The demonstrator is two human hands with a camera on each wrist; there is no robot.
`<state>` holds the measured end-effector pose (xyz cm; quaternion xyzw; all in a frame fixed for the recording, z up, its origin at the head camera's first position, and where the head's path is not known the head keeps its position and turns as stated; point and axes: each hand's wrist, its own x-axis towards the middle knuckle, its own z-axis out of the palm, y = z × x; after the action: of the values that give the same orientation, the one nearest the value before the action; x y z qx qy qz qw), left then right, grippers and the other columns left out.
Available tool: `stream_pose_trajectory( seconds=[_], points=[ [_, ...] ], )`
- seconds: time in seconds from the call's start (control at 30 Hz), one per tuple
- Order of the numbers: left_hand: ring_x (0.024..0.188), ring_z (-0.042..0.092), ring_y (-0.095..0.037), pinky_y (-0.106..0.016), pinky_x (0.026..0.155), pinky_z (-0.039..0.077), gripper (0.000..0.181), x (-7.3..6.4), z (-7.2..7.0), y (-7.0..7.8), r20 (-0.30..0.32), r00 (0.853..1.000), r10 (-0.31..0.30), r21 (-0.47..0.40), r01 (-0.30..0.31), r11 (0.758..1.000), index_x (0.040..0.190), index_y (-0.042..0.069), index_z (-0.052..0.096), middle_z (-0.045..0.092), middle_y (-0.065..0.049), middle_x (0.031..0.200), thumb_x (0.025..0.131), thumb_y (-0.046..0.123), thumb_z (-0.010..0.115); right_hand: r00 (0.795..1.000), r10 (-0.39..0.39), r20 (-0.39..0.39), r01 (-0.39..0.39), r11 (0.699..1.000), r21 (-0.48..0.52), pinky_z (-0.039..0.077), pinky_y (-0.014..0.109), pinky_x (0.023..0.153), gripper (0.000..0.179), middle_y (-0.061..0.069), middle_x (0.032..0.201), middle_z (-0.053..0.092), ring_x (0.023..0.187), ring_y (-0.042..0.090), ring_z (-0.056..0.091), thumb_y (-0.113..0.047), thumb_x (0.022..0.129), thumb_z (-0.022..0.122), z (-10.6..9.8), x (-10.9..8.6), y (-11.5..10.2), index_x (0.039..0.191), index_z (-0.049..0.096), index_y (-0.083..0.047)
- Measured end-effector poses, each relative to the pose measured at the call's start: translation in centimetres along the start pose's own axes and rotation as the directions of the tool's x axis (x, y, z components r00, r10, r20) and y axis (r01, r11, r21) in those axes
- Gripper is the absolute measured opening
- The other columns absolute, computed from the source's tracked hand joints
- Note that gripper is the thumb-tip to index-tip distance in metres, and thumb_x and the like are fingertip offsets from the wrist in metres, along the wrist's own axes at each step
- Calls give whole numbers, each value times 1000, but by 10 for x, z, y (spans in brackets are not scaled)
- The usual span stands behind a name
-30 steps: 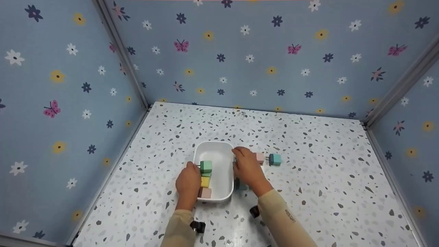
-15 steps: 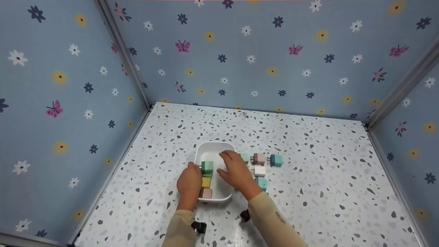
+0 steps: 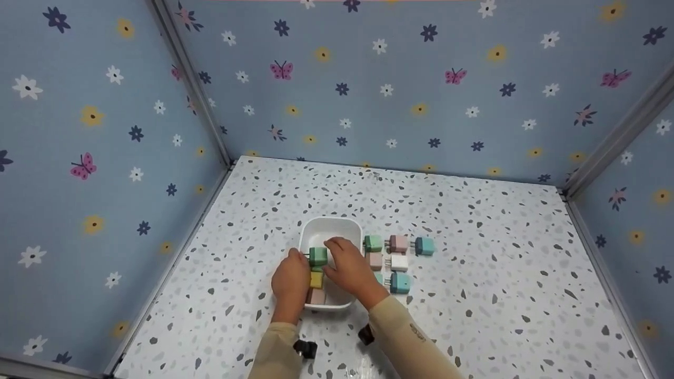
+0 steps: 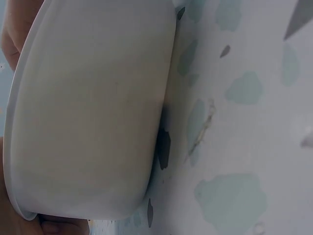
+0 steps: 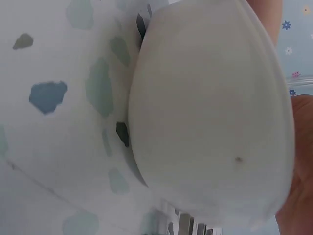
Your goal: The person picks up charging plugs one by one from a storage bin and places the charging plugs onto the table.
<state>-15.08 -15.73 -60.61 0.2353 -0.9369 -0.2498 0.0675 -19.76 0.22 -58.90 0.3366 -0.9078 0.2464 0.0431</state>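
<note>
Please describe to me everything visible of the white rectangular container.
The white rectangular container with rounded corners looks like plastic, with an outward lip and a dark speck on one outer wall. It stands upright, open-topped, on the white speckled table, its length running front to back. Green, yellow and pink boxy plugs show along its left side inside. The left hand grips its left rim; the right hand hangs over its opening, contact unclear.

Smooth, matt plastic tub

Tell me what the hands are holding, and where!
The left hand grips the white tub by its left rim; the right hand seems to hold nothing.
</note>
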Motion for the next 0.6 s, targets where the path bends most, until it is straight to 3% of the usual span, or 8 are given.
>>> stream_pose_trajectory(
  seconds=[0.37,0.6],
  points=[
    [68,68,-32,-47,57,49,33,0,4,-4,-25,1000,19,-11,-19,1000,100,6,62,69,-13,78,110,32,43,996,-67,54,72,992,-102,40,39,114,54,12,141,58,132,27,55,-20,97,68,8,11,-10,145,53,-2],
    [71,69,-33,-49,59,49,32,1,2,-3,-23,1000,11,-19,-11,1000,101,6,62,69,-14,80,109,31,44,994,-106,27,109,982,-155,45,38,109,37,10,128,65,121,25,62,-15,99,63,13,17,-11,134,62,-3]
  ],
)
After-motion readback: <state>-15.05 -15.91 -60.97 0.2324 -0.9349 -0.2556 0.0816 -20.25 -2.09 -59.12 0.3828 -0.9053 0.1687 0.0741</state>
